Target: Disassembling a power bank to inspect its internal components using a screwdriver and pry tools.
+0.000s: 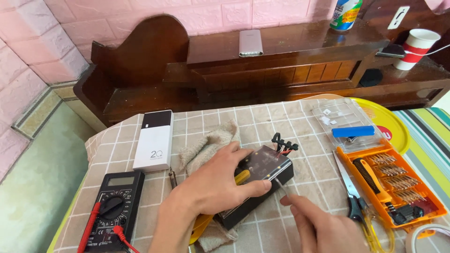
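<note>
Pink brick-pattern wall fills the top of the frame, with a dark wooden shelf unit [281, 61] below it carrying a silver power bank [251, 43], a red-and-white paper cup [415, 48] at upper right and a printed canister [345, 13] at the top edge. Below that, the worktop [304, 122] is covered by a beige checked cloth.

At the centre of the frame sits a black box-shaped device [262, 180] with a glossy top, red and black wires [283, 144] poking out of its far end. It rests partly on a beige towel [208, 145]. The left hand [220, 180] lies across the box from the left, fingers curled over its top and thumb pressed against the near edge, holding it steady. The right hand [318, 225], at lower centre-right, pinches a thin metal tool [281, 186] between thumb and fingertips; its tip touches the box's near right edge. A yellow object shows under the left hand, too hidden to identify.

At left lie a white power bank [153, 140] and, below it, a black multimeter [115, 206] with red probes. To the right are scissors [354, 197], an open orange screwdriver kit [393, 180] with its clear lid [344, 122] flipped back, a yellow round tray [389, 124] behind it, and a tape roll [429, 236] in the lower right corner
</note>
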